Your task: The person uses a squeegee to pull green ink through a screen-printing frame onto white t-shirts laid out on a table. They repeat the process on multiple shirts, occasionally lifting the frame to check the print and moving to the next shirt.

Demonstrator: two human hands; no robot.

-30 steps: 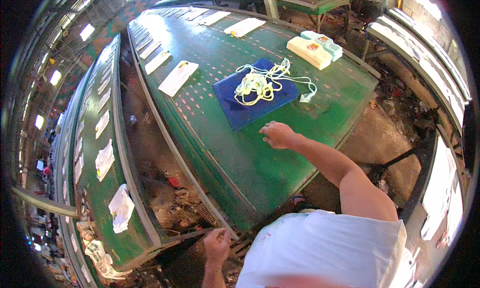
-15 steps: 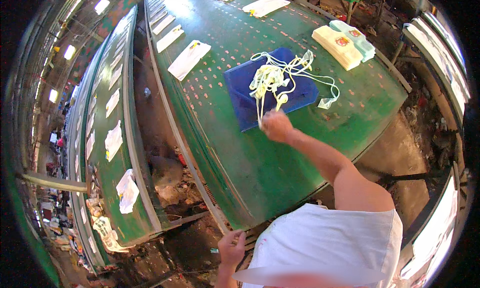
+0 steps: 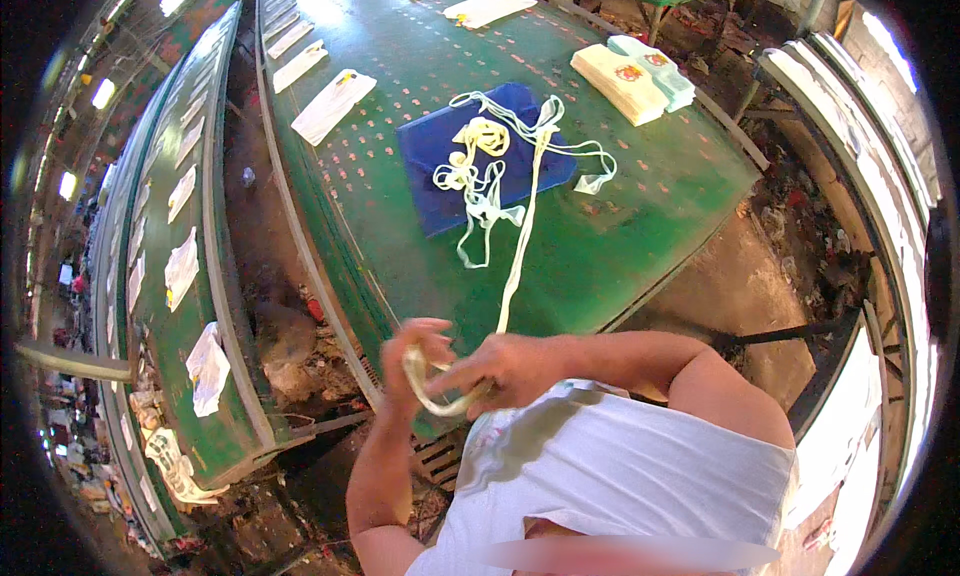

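Observation:
A long pale yellow fabric strip (image 3: 517,271) stretches from a tangle on the blue sheet down to my hands at the belt's near edge. My right hand (image 3: 498,369) is closed on the strip. Just beside it my left hand (image 3: 412,361) also grips the strip, its fingers a little blurred; a slack loop hangs between both hands. On the dark blue sheet (image 3: 425,198) lie a coiled yellow strip (image 3: 486,136) and a crumpled pale green strip (image 3: 487,211), one end of which hangs over the near edge.
At the far right stand stacks of folded yellow bags (image 3: 622,84) and pale green bags (image 3: 662,74). White bags (image 3: 333,108) lie along the left of the green belt (image 3: 390,276). A second belt (image 3: 205,306) with more white bags runs further left.
My right hand has drawn back from the sheet, pulling the strip out toward me. The left hand has risen to meet it. The tangle has spread apart, and the view has shifted.

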